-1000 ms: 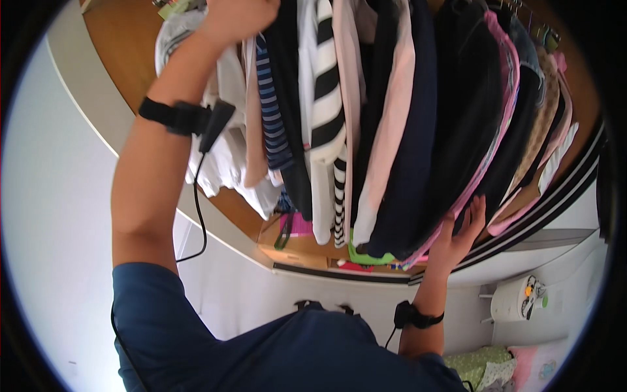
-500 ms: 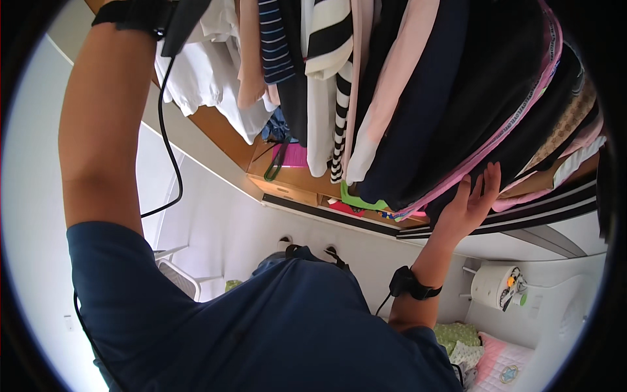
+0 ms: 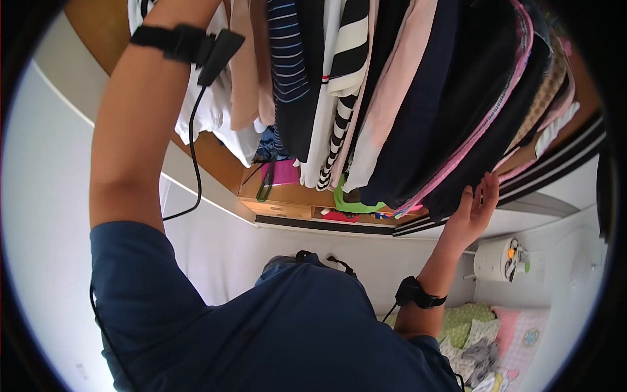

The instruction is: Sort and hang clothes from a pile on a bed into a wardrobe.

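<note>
My right grip (image 3: 473, 212) is standing open, fingers loosely spread and holding nothing I can see, just beside the hem of a black garment (image 3: 450, 193); I cannot tell whether they are touching. My left grip is lying beyond the top edge of the view, so I cannot tell its state; only its forearm (image 3: 144, 117) is showing.

The wardrobe (image 3: 95, 39) is holding a packed row of hanging clothes. Leftward from my right grip, a pink trim (image 3: 499, 104), a navy garment (image 3: 408, 137), a black-and-white striped garment (image 3: 349, 49) and white clothes (image 3: 238, 142) are hanging. Lower and well left of that grip, a magenta thing (image 3: 282, 172) is lying above a drawer (image 3: 277, 208); a green thing (image 3: 349, 202) and a red thing (image 3: 339, 215) are lying nearer.
</note>
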A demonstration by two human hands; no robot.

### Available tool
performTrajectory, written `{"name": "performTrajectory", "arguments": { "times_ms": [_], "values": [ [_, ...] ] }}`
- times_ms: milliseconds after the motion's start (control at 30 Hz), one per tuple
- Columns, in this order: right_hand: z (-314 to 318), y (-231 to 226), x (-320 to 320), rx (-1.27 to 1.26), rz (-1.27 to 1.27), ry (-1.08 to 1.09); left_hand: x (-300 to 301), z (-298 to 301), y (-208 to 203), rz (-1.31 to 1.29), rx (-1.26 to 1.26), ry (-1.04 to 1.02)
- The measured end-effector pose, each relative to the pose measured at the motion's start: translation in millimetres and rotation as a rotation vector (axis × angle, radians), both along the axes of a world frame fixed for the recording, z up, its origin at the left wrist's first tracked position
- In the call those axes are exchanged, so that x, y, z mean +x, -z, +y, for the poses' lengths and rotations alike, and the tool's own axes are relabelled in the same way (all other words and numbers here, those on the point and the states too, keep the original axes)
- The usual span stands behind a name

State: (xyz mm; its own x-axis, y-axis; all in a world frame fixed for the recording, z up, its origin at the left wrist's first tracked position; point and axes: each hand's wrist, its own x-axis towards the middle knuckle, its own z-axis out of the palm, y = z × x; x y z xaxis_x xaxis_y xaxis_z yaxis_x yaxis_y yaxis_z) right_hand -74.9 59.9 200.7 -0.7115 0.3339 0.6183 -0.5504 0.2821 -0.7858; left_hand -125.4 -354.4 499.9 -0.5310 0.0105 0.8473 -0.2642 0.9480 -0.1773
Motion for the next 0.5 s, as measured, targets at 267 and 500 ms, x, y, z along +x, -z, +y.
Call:
{"name": "performTrajectory", "arguments": {
  "times_ms": [267, 500],
  "values": [
    [-20.2, 18.6, 63.8, -0.046, -0.078, 0.155, 32.3, -24.2, 125.3, 0.173, 0.068, 0.624],
    [-46.0, 15.6, 122.7, 0.132, -0.146, 0.373, 76.2, -22.2, 231.3, 0.000, 0.431, 0.746]
  ]
}}
